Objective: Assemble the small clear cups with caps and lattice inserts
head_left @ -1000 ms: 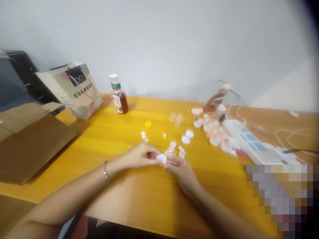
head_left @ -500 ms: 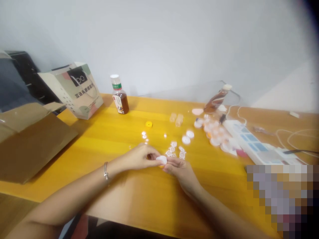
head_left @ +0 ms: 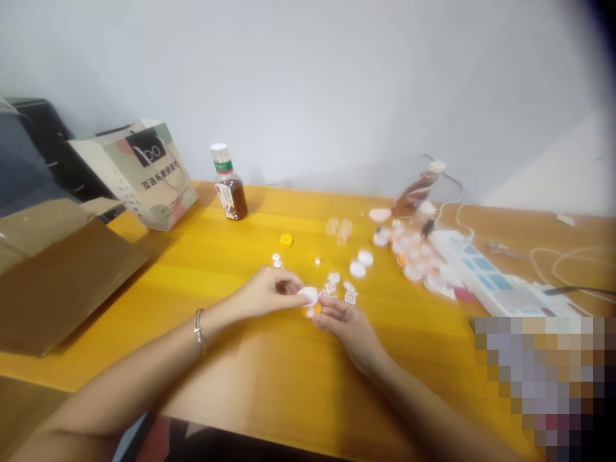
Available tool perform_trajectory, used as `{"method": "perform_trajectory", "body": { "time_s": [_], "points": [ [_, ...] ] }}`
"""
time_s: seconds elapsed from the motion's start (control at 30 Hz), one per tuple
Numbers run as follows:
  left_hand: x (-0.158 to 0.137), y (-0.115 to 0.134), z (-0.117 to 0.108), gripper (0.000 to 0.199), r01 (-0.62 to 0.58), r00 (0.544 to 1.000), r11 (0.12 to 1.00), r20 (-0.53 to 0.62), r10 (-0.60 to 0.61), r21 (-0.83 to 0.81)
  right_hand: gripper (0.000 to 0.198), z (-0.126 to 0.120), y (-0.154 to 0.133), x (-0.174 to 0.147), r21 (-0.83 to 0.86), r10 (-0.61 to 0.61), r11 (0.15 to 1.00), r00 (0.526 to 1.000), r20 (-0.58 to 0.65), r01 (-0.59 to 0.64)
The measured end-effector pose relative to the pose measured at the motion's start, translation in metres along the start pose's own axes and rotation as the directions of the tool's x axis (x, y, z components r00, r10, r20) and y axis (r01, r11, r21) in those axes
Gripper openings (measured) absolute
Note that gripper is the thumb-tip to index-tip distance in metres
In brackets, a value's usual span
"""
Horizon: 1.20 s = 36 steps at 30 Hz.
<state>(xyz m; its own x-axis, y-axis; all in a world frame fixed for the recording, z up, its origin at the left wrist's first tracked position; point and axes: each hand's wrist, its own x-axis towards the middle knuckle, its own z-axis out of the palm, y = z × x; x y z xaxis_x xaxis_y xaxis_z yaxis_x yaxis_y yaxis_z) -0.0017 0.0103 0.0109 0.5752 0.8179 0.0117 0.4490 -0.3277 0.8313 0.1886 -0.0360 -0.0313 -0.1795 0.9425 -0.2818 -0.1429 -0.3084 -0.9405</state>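
My left hand (head_left: 269, 292) is closed with thumb and fingers pinching a white round disc (head_left: 308, 294). Just beneath the disc, a small orange round piece (head_left: 315, 310) with white inside sits at the fingertips of my right hand (head_left: 350, 326), which is closed on its edge. The disc partly covers the orange piece; whether they touch I cannot tell. White openwork gear-like parts (head_left: 350, 294) lie just beyond my right fingers. Small white round pieces (head_left: 276, 258) are behind my left hand, near a yellow ring-shaped piece (head_left: 285, 239).
Two white discs (head_left: 357, 269), clear small blocks (head_left: 344, 230) and a cluster of orange-and-white round pieces (head_left: 414, 250) lie to the right. Two drink bottles (head_left: 231, 196) stand or lean at the back. A cardboard box (head_left: 62, 282), a paper bag (head_left: 158, 179) and white cables (head_left: 553, 256) flank the table.
The white disc has risen slightly from the orange piece, whose inside now shows more. My left hand has moved up a little, and the view has shifted slightly.
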Motion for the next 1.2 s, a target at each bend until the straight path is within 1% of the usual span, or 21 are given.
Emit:
{"method": "perform_trajectory", "body": {
  "time_s": [0.07,0.1,0.17,0.23,0.27,0.4,0.47,0.57,0.63,0.7,0.8,0.93,1.0,1.07,1.2],
  "points": [
    [-0.004,0.005,-0.009,0.028,-0.044,0.999,0.994,-0.002,0.044,0.096,0.033,-0.001,0.0,0.0,-0.003,-0.026,1.0,1.0,-0.009,0.026],
    [-0.007,0.007,-0.013,0.025,-0.075,0.997,0.983,0.02,0.072,0.168,0.031,-0.001,0.001,0.0,-0.007,-0.042,0.999,0.999,-0.013,0.041],
    [-0.012,0.006,-0.017,0.019,-0.143,0.988,0.941,0.107,0.115,0.306,0.03,-0.001,0.001,0.001,-0.014,-0.07,0.997,0.997,-0.023,0.07],
    [-0.016,0.001,-0.016,0.016,-0.197,0.973,0.895,0.192,0.128,0.401,0.03,-0.002,0.001,0.002,-0.019,-0.09,0.996,0.995,-0.035,0.09],
    [-0.018,-0.003,-0.014,0.015,-0.213,0.968,0.873,0.217,0.127,0.438,0.031,-0.002,0.002,0.002,-0.021,-0.097,0.995,0.994,-0.042,0.096],
    [-0.021,-0.011,-0.007,0.015,-0.256,0.958,0.789,0.255,0.13,0.558,0.031,-0.002,0.003,0.004,-0.015,-0.103,0.995,0.993,-0.057,0.103],
    [-0.021,-0.008,-0.004,0.024,-0.262,0.962,0.773,0.222,0.161,0.578,0.031,-0.002,0.005,0.004,-0.006,-0.106,0.994,0.993,-0.056,0.106],
    [-0.019,0.001,0.002,0.035,-0.242,0.969,0.814,0.08,0.236,0.529,0.031,-0.001,0.006,0.004,0.015,-0.121,0.992,0.992,-0.044,0.121],
    [-0.017,0.005,0.009,0.034,-0.25,0.959,0.844,0.003,0.283,0.475,0.03,-0.001,0.007,0.004,0.039,-0.127,0.991,0.992,-0.027,0.128],
    [-0.015,0.004,0.018,0.031,-0.279,0.944,0.842,-0.03,0.329,0.461,0.03,-0.001,0.008,0.004,0.063,-0.126,0.99,0.992,-0.008,0.126],
    [-0.014,-0.004,0.029,0.029,-0.317,0.919,0.806,-0.049,0.391,0.499,0.029,-0.001,0.008,0.004,0.096,-0.115,0.989,0.993,0.009,0.113],
    [-0.013,-0.012,0.033,0.026,-0.335,0.883,0.748,-0.085,0.461,0.573,0.03,-0.001,0.007,0.004,0.171,-0.074,0.983,0.997,0.034,0.067],
    [-0.013,-0.012,0.033,0.025,-0.329,0.883,0.74,-0.086,0.462,0.586,0.029,-0.001,0.007,0.004,0.196,-0.058,0.979,0.998,0.034,0.05],
    [-0.014,-0.011,0.032,0.026,-0.332,0.887,0.744,-0.076,0.455,0.58,0.028,-0.001,0.007,0.004,0.184,-0.06,0.982,0.998,0.03,0.053],
    [-0.013,-0.01,0.027,0.023,-0.362,0.891,0.757,-0.036,0.452,0.544,0.03,-0.001,0.005,0.004,0.076,-0.074,0.995,0.997,0.029,0.072]
  ]
}}
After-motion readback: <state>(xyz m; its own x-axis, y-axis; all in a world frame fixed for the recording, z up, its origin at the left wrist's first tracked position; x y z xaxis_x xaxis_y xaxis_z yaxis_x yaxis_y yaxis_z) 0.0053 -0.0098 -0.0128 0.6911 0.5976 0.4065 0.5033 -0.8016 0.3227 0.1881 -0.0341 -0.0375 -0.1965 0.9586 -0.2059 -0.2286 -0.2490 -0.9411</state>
